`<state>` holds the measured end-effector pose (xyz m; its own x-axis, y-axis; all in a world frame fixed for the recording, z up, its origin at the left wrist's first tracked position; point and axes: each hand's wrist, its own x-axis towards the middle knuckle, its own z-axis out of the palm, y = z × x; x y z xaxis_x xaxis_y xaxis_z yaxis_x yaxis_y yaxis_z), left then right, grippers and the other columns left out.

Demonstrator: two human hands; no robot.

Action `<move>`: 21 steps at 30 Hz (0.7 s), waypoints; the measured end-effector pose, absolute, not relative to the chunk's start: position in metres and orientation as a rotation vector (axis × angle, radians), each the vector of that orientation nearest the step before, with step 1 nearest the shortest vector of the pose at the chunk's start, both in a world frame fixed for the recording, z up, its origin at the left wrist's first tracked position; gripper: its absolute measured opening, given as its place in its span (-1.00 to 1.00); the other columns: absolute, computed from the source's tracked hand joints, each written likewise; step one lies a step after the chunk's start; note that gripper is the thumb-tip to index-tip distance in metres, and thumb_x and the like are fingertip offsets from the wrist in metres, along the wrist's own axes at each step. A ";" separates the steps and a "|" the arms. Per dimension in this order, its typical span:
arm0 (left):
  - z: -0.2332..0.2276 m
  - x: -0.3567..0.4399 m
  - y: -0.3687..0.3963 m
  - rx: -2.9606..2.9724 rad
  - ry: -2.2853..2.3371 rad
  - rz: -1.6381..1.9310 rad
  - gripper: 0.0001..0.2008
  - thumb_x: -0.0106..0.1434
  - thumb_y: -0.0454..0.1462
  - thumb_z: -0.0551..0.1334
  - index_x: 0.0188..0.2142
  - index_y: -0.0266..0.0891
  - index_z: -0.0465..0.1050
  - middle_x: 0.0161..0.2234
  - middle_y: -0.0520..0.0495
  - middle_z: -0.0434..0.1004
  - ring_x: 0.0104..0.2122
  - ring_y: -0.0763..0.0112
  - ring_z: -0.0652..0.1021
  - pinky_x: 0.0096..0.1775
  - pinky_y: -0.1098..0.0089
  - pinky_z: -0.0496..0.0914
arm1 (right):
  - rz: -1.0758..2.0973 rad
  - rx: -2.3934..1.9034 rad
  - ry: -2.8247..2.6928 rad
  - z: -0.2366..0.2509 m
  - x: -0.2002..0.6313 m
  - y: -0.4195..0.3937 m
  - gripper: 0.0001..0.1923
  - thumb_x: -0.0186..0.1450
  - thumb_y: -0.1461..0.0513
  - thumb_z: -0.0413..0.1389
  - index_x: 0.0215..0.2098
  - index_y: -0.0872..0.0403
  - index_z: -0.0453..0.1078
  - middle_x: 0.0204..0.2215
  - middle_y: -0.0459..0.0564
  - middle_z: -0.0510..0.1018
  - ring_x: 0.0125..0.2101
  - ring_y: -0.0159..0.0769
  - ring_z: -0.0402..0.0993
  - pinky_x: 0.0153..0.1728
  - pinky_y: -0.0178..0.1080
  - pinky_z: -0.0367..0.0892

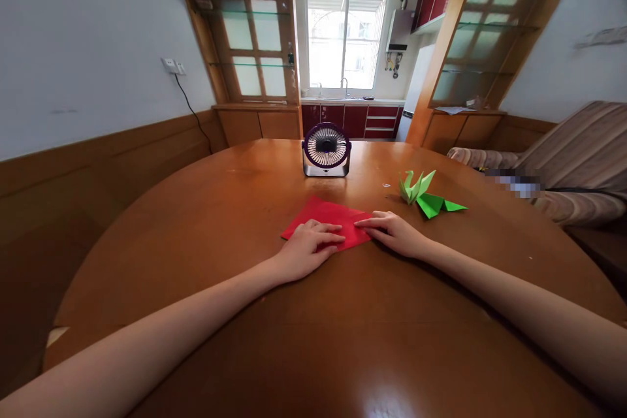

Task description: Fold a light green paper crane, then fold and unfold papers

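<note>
two hands flat on red paper

both hands press a folded red paper (327, 217) to the table (206, 235): left hand (306, 249) spread on its near left part, right hand (394, 233) with fingers on its right corner, neither gripping. it looks thin, light, limp and likely to slide; best pinched at a corner. green origami (425, 196) lies right, a fan (326, 149) behind.

Home dining room, round wooden table (196, 261), kitchen with red cabinets (353, 119) behind, striped sofa (573, 163) alongside
</note>
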<state>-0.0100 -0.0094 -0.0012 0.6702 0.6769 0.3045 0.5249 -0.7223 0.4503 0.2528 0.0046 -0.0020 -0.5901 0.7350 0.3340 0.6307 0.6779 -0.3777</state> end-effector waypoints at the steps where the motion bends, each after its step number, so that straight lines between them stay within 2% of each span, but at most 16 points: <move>1: -0.002 -0.010 -0.009 2.574 0.952 0.647 -0.71 0.35 -0.27 0.10 0.00 -0.04 0.49 0.11 0.01 0.44 0.03 0.24 0.40 0.07 0.11 0.27 | 0.301 -1.062 -2.425 -0.002 0.253 0.005 -0.66 0.40 0.21 -0.06 0.03 0.03 0.45 -0.28 0.04 0.50 -0.29 -0.26 0.41 -0.20 -0.18 0.30; 5: -0.002 -0.009 -0.006 2.625 0.949 0.607 -0.72 0.36 -0.26 0.08 -0.03 -0.08 0.50 0.08 0.00 0.46 -0.03 0.25 0.41 0.04 0.13 0.28 | 0.284 -1.073 -2.423 -0.003 0.252 0.005 -0.67 0.39 0.23 -0.05 0.03 0.02 0.46 -0.28 0.04 0.50 -0.27 -0.26 0.41 -0.19 -0.19 0.30; 11: 0.005 -0.007 -0.002 2.674 0.909 0.545 -0.77 0.36 -0.23 0.10 -0.11 -0.10 0.51 0.06 -0.02 0.44 0.01 0.23 0.37 0.06 0.14 0.25 | 0.231 -1.078 -2.442 -0.005 0.253 0.007 -0.67 0.39 0.24 -0.05 0.03 0.01 0.45 -0.30 0.03 0.50 -0.28 -0.25 0.41 -0.19 -0.18 0.29; 21: 0.005 -0.005 -0.005 2.800 0.921 0.511 -0.75 0.40 -0.21 0.03 -0.12 -0.18 0.47 0.08 -0.07 0.42 -0.06 0.23 0.37 0.01 0.16 0.28 | 0.223 -1.084 -2.447 -0.008 0.254 0.010 -0.66 0.39 0.26 -0.06 0.04 0.00 0.44 -0.24 0.05 0.50 -0.24 -0.24 0.41 -0.14 -0.16 0.30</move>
